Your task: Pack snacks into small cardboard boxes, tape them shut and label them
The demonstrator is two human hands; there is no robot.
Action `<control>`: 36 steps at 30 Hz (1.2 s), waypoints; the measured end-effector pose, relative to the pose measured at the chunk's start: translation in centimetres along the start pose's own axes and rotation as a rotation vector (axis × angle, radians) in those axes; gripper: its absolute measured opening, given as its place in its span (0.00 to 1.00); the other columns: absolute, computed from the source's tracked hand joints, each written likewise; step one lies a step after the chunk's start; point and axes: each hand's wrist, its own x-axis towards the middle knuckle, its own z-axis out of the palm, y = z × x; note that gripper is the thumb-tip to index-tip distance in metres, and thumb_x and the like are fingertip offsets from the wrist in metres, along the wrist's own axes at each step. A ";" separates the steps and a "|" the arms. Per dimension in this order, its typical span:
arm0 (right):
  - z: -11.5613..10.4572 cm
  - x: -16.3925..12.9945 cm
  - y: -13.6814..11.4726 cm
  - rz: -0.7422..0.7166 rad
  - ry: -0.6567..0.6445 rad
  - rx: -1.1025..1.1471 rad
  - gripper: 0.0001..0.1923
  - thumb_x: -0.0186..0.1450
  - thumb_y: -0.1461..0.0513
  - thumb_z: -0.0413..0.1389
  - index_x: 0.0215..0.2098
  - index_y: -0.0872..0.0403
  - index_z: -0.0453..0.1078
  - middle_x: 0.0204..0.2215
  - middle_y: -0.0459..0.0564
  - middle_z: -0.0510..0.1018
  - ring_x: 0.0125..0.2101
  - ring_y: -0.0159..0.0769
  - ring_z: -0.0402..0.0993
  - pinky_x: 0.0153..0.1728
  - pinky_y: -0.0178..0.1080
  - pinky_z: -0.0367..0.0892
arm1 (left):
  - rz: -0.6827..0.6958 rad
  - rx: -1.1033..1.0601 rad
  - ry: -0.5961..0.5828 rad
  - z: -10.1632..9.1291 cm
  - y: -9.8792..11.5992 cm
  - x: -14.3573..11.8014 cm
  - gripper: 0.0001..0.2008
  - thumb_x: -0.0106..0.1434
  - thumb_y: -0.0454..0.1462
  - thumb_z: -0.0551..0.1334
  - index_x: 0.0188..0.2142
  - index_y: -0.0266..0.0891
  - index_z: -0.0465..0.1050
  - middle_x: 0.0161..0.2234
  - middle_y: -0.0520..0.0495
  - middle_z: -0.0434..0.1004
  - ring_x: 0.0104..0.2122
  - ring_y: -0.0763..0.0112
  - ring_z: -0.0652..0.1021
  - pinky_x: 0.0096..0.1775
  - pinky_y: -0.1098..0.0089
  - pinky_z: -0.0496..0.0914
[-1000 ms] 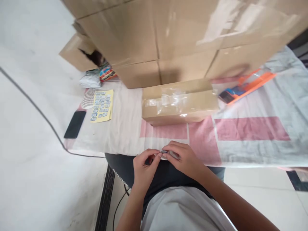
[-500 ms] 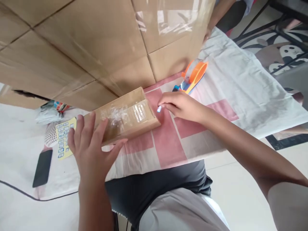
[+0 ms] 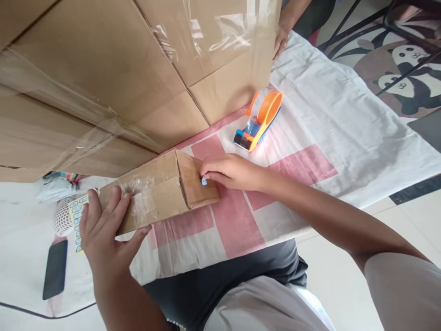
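Observation:
A small brown cardboard box (image 3: 160, 195) with clear tape on top lies on the cloth, its right end face (image 3: 198, 181) turned into view. My left hand (image 3: 106, 230) grips its left end, fingers spread over the top and thumb along the near side. My right hand (image 3: 229, 171) is closed in a pinch on a small blue-and-white sticker (image 3: 204, 180) at that end face; whether the sticker is stuck there I cannot tell. Partly behind my left hand lies a yellow sheet of blue-edged stickers (image 3: 76, 216).
Large taped cartons (image 3: 138, 82) form a wall at the back. An orange-and-blue tape dispenser (image 3: 260, 119) stands beyond my right hand. At left are a black phone (image 3: 55, 269), a white dotted object (image 3: 63, 218) and plastic packets (image 3: 60, 186). Another person's hand (image 3: 281, 41) touches the cartons.
The box has shifted left and turned so its right end face shows. My right hand has moved left and down, bringing the sticker to that face. My left hand has moved left and down.

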 end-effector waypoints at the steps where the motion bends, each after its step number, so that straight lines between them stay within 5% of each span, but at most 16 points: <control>1: 0.1 0.0 -0.2 0.009 0.000 -0.002 0.08 0.75 0.64 0.49 0.39 0.53 0.69 0.40 0.48 0.78 0.39 0.35 0.74 0.40 0.36 0.62 | -0.006 0.000 0.003 0.1 0.0 0.0 0.34 0.62 0.52 0.68 0.66 0.50 0.68 0.65 0.43 0.70 0.70 0.42 0.60 0.68 0.43 0.54; 6: 0.5 0.1 -0.6 0.151 0.005 -0.017 0.03 0.72 0.63 0.54 0.43 0.52 0.69 0.39 0.47 0.78 0.38 0.37 0.75 0.39 0.37 0.63 | -0.012 0.014 -0.015 0.1 0.0 -0.2 0.33 0.62 0.51 0.68 0.65 0.50 0.70 0.63 0.42 0.72 0.68 0.43 0.64 0.68 0.45 0.54; 11: 0.0 0.3 1.2 0.211 0.131 0.114 0.39 0.59 0.54 0.71 0.64 0.49 0.63 0.62 0.54 0.71 0.62 0.48 0.65 0.57 0.45 0.64 | -0.005 -0.005 -0.048 -0.3 0.0 -0.2 0.32 0.61 0.50 0.67 0.64 0.53 0.71 0.63 0.45 0.72 0.68 0.44 0.65 0.68 0.46 0.53; 13: -0.1 0.4 2.0 0.172 0.030 0.258 0.35 0.60 0.54 0.70 0.61 0.49 0.66 0.61 0.52 0.72 0.62 0.46 0.65 0.59 0.44 0.64 | 0.005 -0.026 -0.058 -0.3 -0.2 -0.2 0.32 0.60 0.50 0.67 0.64 0.54 0.71 0.63 0.47 0.72 0.68 0.44 0.65 0.69 0.46 0.53; 17: 0.4 0.4 2.2 0.202 -0.098 0.459 0.19 0.62 0.54 0.68 0.47 0.52 0.71 0.43 0.45 0.78 0.45 0.36 0.73 0.46 0.36 0.68 | 0.012 -0.050 -0.069 -0.3 -0.9 -0.3 0.32 0.59 0.50 0.66 0.64 0.56 0.71 0.62 0.49 0.73 0.67 0.45 0.66 0.69 0.46 0.53; 27: 1.4 0.4 1.4 0.217 -0.060 0.493 0.20 0.65 0.49 0.64 0.35 0.52 0.61 0.33 0.41 0.67 0.35 0.31 0.66 0.36 0.34 0.60 | 0.101 -0.066 -0.023 0.0 -1.1 -0.5 0.32 0.60 0.49 0.65 0.64 0.58 0.70 0.62 0.50 0.73 0.67 0.47 0.67 0.68 0.48 0.55; 36: 1.1 -0.6 1.6 0.209 -0.120 0.382 0.25 0.57 0.50 0.71 0.39 0.52 0.63 0.38 0.43 0.69 0.39 0.32 0.66 0.38 0.33 0.63 | 0.204 -0.010 -0.050 0.2 -1.7 -0.4 0.35 0.62 0.51 0.63 0.68 0.58 0.64 0.65 0.53 0.70 0.69 0.51 0.65 0.69 0.52 0.55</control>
